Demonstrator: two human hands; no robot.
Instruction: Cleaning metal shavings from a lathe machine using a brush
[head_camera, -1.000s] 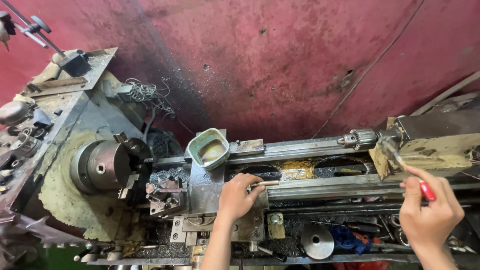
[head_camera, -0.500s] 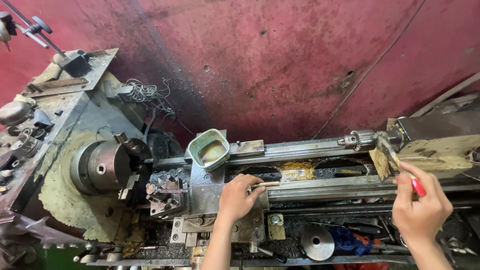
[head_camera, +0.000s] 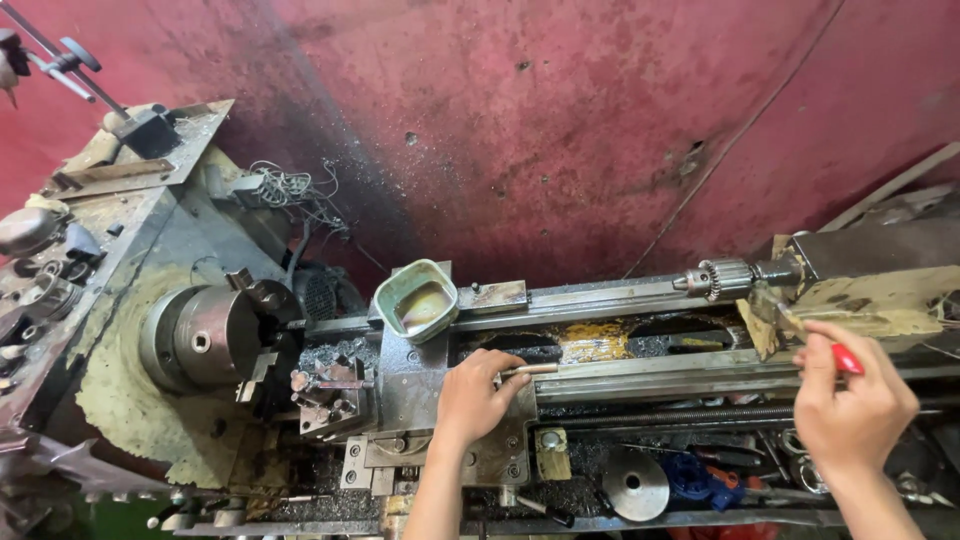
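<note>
I look down on an old greasy metal lathe (head_camera: 640, 375). My left hand (head_camera: 478, 397) rests on the carriage and grips a thin metal rod (head_camera: 528, 370) that lies along the bed. My right hand (head_camera: 850, 405) is at the right end by the tailstock (head_camera: 860, 300), closed on a paint brush with a red handle (head_camera: 846, 358); its bristles (head_camera: 765, 318) point at the tailstock's left face. The drill chuck (head_camera: 718, 278) sticks out of the tailstock toward the left. The round lathe chuck (head_camera: 200, 340) sits at the left, with the tool post (head_camera: 330, 392) beside it.
A small green tray of oily liquid (head_camera: 418, 300) stands on the carriage's far side. A dark red metal wall (head_camera: 560, 130) rises behind the lathe. A handwheel (head_camera: 640, 485) and blue parts (head_camera: 705, 480) lie along the front. Levers stick up at the top left (head_camera: 60, 60).
My right hand with the brush has shifted slightly left and up toward the tailstock. My left hand has stayed on the carriage with the rod.
</note>
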